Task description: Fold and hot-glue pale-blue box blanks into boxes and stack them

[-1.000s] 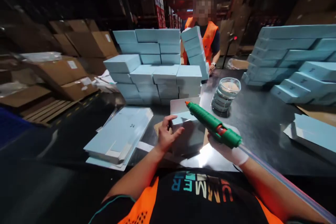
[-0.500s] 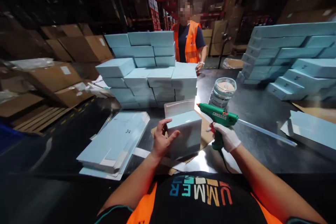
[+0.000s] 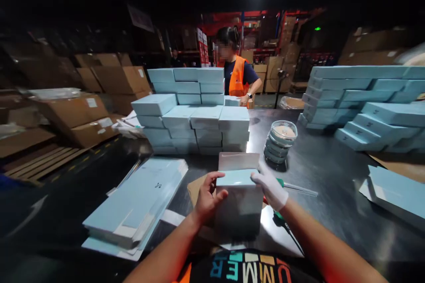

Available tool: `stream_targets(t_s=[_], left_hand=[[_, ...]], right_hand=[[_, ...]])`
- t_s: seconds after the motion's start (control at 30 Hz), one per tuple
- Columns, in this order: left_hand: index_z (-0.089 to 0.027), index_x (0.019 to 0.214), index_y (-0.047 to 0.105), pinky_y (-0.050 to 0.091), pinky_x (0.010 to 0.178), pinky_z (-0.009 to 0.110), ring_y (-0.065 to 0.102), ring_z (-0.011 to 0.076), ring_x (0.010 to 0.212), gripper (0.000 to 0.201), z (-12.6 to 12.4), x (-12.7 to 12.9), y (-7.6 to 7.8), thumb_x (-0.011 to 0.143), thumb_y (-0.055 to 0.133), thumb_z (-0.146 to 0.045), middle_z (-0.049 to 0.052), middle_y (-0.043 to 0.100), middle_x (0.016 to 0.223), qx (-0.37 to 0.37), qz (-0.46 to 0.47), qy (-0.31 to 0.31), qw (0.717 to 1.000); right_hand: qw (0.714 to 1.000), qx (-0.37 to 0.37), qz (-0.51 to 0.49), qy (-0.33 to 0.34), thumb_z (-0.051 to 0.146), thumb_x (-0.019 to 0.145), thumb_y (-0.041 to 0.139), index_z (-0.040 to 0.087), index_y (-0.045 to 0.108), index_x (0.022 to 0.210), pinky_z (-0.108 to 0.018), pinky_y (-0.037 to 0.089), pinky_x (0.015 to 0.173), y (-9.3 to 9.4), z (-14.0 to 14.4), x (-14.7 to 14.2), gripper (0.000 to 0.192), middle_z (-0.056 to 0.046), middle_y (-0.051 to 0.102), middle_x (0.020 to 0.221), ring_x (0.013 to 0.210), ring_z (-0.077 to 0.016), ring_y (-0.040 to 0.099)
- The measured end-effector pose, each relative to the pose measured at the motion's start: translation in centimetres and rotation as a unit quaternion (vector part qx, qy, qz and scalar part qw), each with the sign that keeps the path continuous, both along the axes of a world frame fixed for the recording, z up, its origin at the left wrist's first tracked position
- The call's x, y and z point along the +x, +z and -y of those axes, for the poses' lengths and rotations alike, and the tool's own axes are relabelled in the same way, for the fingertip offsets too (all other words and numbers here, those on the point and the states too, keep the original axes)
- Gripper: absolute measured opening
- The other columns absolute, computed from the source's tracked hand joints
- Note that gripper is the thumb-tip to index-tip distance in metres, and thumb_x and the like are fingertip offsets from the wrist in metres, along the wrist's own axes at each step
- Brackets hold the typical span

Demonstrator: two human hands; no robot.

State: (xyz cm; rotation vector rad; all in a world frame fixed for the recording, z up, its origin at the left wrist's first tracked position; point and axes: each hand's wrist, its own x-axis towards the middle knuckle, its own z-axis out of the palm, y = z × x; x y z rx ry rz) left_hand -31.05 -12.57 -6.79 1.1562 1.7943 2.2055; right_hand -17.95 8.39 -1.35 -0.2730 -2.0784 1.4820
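Observation:
A pale blue cardboard box [image 3: 238, 205] stands on the table in front of me with a flap [image 3: 239, 161] raised at its far side. My bare left hand [image 3: 209, 196] grips its left edge, the thumb on the near face and the fingers at the top corner. On the other side, my white-gloved right hand [image 3: 270, 185] has its fingers on the upper right corner. Partly hidden behind that hand, a green glue gun [image 3: 279, 216] rests on the table with its clear glue stick [image 3: 300, 189] pointing right.
Flat blue box blanks [image 3: 139, 199] lie stacked at my left. Finished-looking blue boxes [image 3: 206, 119] form a wall ahead, and more boxes [image 3: 352, 93] rise at the right. A clear round container [image 3: 280, 141] stands beyond my right hand. A person in an orange vest [image 3: 238, 75] stands across the table.
My right hand has let go of the glue gun, now lying on the table, and moved left onto the box. The view has tilted upward. The person opposite has turned.

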Motion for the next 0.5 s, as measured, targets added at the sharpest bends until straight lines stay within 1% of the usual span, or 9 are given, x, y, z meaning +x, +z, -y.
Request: stream_targets(t_s=[0.07,0.13,0.2,0.23,0.3,0.33,0.37,0.43,0.5], left_hand=[[-0.023,0.112,0.072,0.061,0.086,0.036,0.076,0.0268,0.102,0.062,-0.2,0.0,-0.2,0.081,0.088,-0.074,0.011,0.076,0.112,0.025,-0.008,-0.01,1.0],[-0.023,0.11,0.07,0.062,0.092,0.037,0.077,0.0284,0.114,0.055,-0.1,-0.2,-0.4,0.082,0.091,-0.066,0.013,0.074,0.128,0.067,-0.02,-0.017,0.997],[-0.025,0.116,0.068,0.062,0.099,0.04,0.076,0.0288,0.122,0.054,0.0,-0.5,-0.3,0.082,0.095,-0.057,0.013,0.073,0.135,0.11,-0.041,-0.031,0.993],[-0.026,0.119,0.069,0.062,0.101,0.042,0.076,0.0284,0.122,0.053,0.1,-0.7,-0.1,0.083,0.096,-0.055,0.013,0.074,0.132,0.117,-0.06,-0.039,0.99],[-0.026,0.118,0.075,0.062,0.104,0.045,0.077,0.0288,0.12,0.045,0.4,-1.0,0.5,0.087,0.093,-0.054,0.012,0.077,0.123,0.103,-0.118,-0.051,0.986],[-0.025,0.113,0.079,0.063,0.105,0.048,0.077,0.0299,0.12,0.04,0.5,-1.2,0.9,0.089,0.09,-0.055,0.013,0.077,0.12,0.087,-0.149,-0.055,0.983],[-0.025,0.107,0.082,0.063,0.105,0.05,0.077,0.0313,0.121,0.035,0.7,-1.4,1.2,0.091,0.088,-0.056,0.013,0.078,0.118,0.074,-0.176,-0.059,0.98],[-0.025,0.101,0.085,0.063,0.108,0.054,0.076,0.0333,0.126,0.029,1.0,-1.6,1.5,0.094,0.085,-0.054,0.013,0.078,0.115,0.063,-0.201,-0.073,0.975],[-0.027,0.109,0.086,0.059,0.115,0.057,0.072,0.0349,0.134,0.034,1.4,-1.7,1.0,0.092,0.087,-0.056,0.014,0.078,0.123,0.064,-0.183,-0.081,0.978]], right_hand=[[0.998,-0.032,0.021,0.053,0.053,0.096,0.062,0.021,0.074,0.128,-0.043,0.067,0.086,0.6,0.8,-0.6,0.047,-0.009,0.083,0.103,0.095,-0.029,0.078],[0.997,-0.012,0.014,0.081,0.056,0.094,0.069,0.02,0.074,0.125,-0.046,0.066,0.096,0.6,0.4,0.0,0.047,-0.011,0.083,0.11,0.105,-0.0309,0.079],[0.994,0.048,-0.026,0.098,0.061,0.087,0.082,0.02,0.073,0.126,-0.049,0.064,0.107,0.1,-0.4,1.2,0.058,-0.016,0.08,0.13,0.122,-0.0349,0.077],[0.99,0.085,-0.047,0.101,0.06,0.083,0.088,0.021,0.073,0.127,-0.05,0.062,0.111,-0.4,-0.8,1.8,0.061,-0.018,0.075,0.143,0.131,-0.0366,0.074],[0.976,0.169,-0.086,0.108,0.049,0.085,0.092,0.024,0.074,0.129,-0.051,0.058,0.118,-1.2,-1.1,3.0,0.054,-0.019,0.065,0.161,0.145,-0.0367,0.067],[0.966,0.207,-0.111,0.112,0.04,0.091,0.088,0.026,0.075,0.131,-0.052,0.057,0.12,-1.6,-1.0,3.4,0.045,-0.017,0.064,0.163,0.148,-0.0348,0.066],[0.955,0.234,-0.136,0.118,0.032,0.096,0.083,0.029,0.075,0.133,-0.054,0.057,0.121,-1.9,-0.8,3.7,0.038,-0.014,0.066,0.161,0.149,-0.0324,0.065],[0.943,0.254,-0.177,0.123,0.02,0.102,0.073,0.035,0.075,0.139,-0.056,0.057,0.121,-2.1,0.0,4.0,0.04,-0.009,0.076,0.149,0.146,-0.0291,0.067],[0.944,0.245,-0.191,0.114,0.017,0.103,0.071,0.036,0.078,0.137,-0.059,0.058,0.119,-2.1,0.7,4.0,0.04,-0.007,0.082,0.136,0.144,-0.03,0.068]])
